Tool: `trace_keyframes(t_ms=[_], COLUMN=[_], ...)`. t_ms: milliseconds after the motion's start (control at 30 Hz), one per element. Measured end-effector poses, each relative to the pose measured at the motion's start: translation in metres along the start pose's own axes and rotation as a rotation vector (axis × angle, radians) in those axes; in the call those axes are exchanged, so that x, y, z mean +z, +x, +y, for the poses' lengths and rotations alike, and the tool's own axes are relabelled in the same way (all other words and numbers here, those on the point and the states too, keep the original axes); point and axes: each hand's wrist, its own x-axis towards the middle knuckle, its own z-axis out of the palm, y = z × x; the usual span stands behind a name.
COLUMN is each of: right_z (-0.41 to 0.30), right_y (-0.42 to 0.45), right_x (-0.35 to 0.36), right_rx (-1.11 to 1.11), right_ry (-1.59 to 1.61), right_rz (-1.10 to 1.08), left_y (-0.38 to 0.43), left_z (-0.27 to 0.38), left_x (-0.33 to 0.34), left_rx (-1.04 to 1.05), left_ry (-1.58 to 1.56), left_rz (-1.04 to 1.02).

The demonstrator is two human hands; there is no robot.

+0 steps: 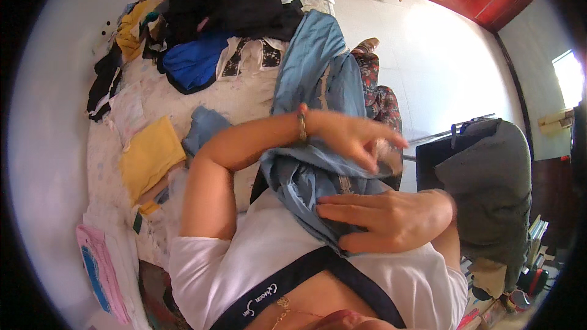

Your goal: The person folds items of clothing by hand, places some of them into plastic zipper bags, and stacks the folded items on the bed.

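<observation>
A blue-grey garment (316,78) with a pale strip down it lies lengthwise before me, its near end bunched against my white shirt (275,220). My right hand (385,220) is at that bunched end, fingers and thumb closed on the fabric near my chest. Reaching across from the left, my left hand (353,140) is above the fold, blurred, with its fingers apart. Whether it touches the cloth is unclear. The garment covers part of my legs in patterned trousers (387,101).
Clothes are spread over the bed (238,96): a black pile (238,13), a blue garment (195,62) and a folded yellow cloth (153,156). A pink folded cloth (103,266) lies at lower left. To my right stands a chair draped with dark grey cloth (490,192).
</observation>
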Motion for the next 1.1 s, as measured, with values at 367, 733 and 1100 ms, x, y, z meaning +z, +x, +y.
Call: trace_keyframes(t_ms=[367,733,1100], right_z=[0.013,0.261,0.261], right_y=[-0.008,-0.082,-0.114], right_x=[-0.01,0.014,0.056], right_rx=[0.087,0.529,1.26], right_ry=[0.074,1.661,1.266], right_rz=[-0.014,1.081,0.766], left_y=[-0.058,-0.122,-0.137], left_z=[-0.068,-0.189,-0.159], left_x=[0.029,-0.051,-0.039], left_rx=[0.012,-0.134,-0.412], left_ry=[0.577,-1.226,-0.861], left_rz=[0.197,0.859,1.003])
